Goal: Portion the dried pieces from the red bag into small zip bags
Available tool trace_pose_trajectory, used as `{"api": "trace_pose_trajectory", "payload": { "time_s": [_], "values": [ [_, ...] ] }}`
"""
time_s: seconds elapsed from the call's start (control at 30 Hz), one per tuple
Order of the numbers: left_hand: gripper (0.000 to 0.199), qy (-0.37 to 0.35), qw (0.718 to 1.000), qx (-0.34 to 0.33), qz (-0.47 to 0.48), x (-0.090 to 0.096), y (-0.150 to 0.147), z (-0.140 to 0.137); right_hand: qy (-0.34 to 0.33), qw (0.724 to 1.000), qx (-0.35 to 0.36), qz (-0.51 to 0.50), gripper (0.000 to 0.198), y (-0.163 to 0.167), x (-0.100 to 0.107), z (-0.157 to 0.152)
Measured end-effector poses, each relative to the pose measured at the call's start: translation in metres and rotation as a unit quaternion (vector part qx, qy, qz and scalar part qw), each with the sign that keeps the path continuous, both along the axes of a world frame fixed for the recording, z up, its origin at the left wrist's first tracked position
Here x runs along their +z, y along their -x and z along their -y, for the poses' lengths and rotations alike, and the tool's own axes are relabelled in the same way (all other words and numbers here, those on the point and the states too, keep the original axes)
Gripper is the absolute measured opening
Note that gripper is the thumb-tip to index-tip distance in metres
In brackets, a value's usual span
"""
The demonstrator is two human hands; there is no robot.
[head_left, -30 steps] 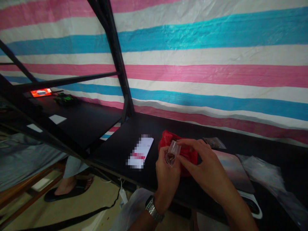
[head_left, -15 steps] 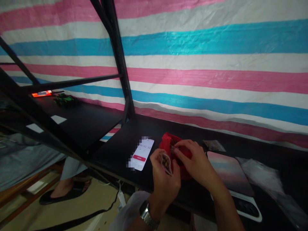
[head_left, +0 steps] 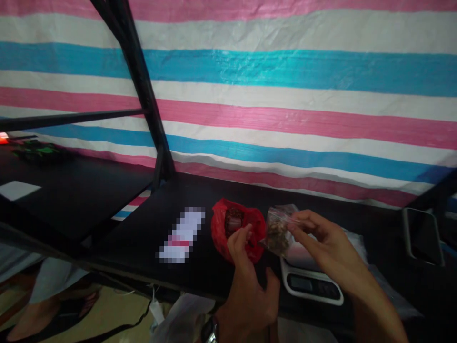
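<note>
My right hand pinches a small clear plastic bag with brown bits inside, held just above the near left corner of a white digital scale. My left hand is free of the bag, fingers spread, its fingertips at the edge of an open red plastic bag that lies on the black tabletop. Dark contents show in the red bag's mouth. A steel watch sits on my left wrist at the bottom edge.
A phone lies left of the red bag. A second phone leans at the far right. A black frame post rises at the left, before a striped tarp wall. Another person's foot in a sandal is on the floor, bottom left.
The small clear bag has passed from my left hand to my right hand and moved right, over the scale. My left hand let go and opened. The view swung to the right.
</note>
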State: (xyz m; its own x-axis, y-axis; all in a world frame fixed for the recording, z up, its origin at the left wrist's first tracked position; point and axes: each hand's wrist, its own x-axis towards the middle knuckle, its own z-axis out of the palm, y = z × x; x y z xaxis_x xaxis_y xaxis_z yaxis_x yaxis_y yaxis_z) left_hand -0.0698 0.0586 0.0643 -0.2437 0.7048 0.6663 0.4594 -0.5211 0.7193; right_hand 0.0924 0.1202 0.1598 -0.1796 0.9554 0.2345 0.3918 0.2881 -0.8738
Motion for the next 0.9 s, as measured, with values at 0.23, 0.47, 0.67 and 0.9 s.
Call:
{"api": "trace_pose_trajectory", "payload": {
  "time_s": [0.23,0.47,0.67,0.9],
  "values": [
    [0.077,-0.044,0.996,0.067,-0.043,-0.004,-0.013,-0.016,0.079,0.994,-0.068,0.035,0.035,-0.07,-0.037,-0.02],
    [0.065,-0.074,0.993,0.066,-0.065,-0.009,-0.024,-0.019,0.031,0.963,-0.231,0.134,0.047,-0.102,-0.05,-0.028],
    [0.062,-0.074,0.995,0.032,-0.063,-0.019,-0.03,-0.015,0.017,0.963,-0.239,0.126,0.048,-0.112,-0.058,-0.032],
    [0.062,-0.114,0.99,0.045,-0.072,-0.023,-0.024,-0.02,-0.006,0.978,-0.174,0.115,0.036,-0.109,-0.072,-0.039]
  ]
}}
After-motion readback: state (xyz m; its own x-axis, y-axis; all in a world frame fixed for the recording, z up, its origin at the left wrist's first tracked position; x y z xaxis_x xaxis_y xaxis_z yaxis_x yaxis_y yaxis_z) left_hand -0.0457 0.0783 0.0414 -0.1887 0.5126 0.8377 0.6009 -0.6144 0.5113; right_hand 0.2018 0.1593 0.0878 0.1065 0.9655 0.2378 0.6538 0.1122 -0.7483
